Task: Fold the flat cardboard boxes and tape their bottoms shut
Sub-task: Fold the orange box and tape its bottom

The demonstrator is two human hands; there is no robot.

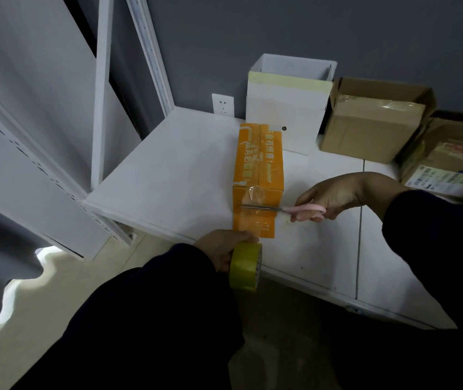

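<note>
The right hand (342, 192) grips pink scissors (304, 211), blades crosswise over the tape (255, 220) running off the near end of the orange box (258, 159) at mid-frame. Below, the left hand (221, 249) clutches the yellow tape roll (245, 267), in line with the box's long axis.

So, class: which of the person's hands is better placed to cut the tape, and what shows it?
Right. The right hand grips the pink scissors, blades lying across the tape strip on the orange box; the left hand holds the tape roll.
</note>
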